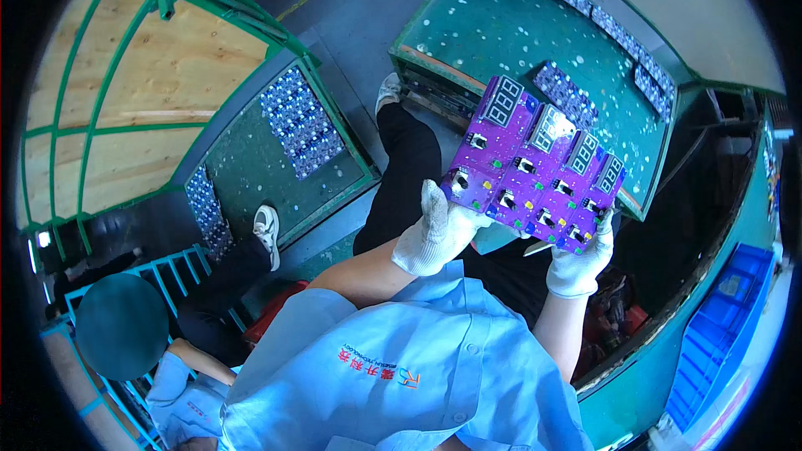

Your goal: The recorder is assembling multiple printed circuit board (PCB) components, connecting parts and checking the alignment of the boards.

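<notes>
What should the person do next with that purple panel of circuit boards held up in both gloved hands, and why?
Probably lower the purple panel toward the green table ahead. The left hand and right hand grip only its near edge, so it hangs in the air above the lap, while similar boards already lie on that table.

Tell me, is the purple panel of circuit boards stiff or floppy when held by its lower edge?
Probably stiff: the purple panel of circuit boards stays flat though the left hand and right hand grip only its lower edge. Likely light. Its raised displays look fragile.
</notes>
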`<state>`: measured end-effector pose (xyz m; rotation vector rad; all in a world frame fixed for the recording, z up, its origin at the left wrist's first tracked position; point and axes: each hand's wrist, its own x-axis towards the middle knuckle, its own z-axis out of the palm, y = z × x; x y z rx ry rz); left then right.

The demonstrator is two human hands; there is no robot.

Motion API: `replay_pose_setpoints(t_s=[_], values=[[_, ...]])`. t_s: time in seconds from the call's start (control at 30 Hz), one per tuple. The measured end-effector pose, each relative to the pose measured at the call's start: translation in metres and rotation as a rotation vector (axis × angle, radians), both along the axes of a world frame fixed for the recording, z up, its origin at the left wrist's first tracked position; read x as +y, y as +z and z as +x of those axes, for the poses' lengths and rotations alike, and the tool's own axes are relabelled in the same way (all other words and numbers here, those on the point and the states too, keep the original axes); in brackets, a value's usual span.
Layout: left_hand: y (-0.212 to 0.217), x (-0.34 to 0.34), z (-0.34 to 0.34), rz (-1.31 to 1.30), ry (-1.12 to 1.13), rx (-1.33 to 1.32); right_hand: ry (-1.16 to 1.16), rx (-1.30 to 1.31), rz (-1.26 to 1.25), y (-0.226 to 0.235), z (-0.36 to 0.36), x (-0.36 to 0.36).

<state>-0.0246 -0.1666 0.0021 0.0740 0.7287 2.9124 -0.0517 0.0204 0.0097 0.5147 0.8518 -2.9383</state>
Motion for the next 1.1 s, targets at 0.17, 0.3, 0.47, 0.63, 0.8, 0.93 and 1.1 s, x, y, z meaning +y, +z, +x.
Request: replay_pose_setpoints(t_s=[0.17, 0.3, 0.47, 0.63, 0.8, 0.93, 1.1], values=[[-0.009, -0.027, 0.008, -0.12, 0.043, -0.219, 0.126, 0.025, 0.03, 0.0, -0.005, -0.036], [0.022, -0.054, 0.019, -0.324, 0.134, -0.072, 0.219, 0.111, 0.124, -0.014, -0.004, -0.059], [0.01, -0.097, 0.037, -0.431, 0.311, -0.145, 0.349, 0.109, 0.338, -0.006, 0.002, -0.116], [-0.009, -0.129, 0.059, 0.025, 0.348, -0.204, 0.496, 0.181, 0.593, -0.025, 0.003, -0.158], [-0.037, -0.153, 0.069, 0.229, 0.491, -0.142, 0.62, 0.094, 0.546, -0.021, 0.009, -0.199], [-0.04, -0.168, 0.081, 0.365, 0.553, -0.193, 0.694, 0.056, 0.5, -0.016, 0.015, -0.226], [-0.068, -0.187, 0.098, 0.361, 0.744, -0.369, 0.906, 0.033, 0.544, -0.025, 0.01, -0.247]])
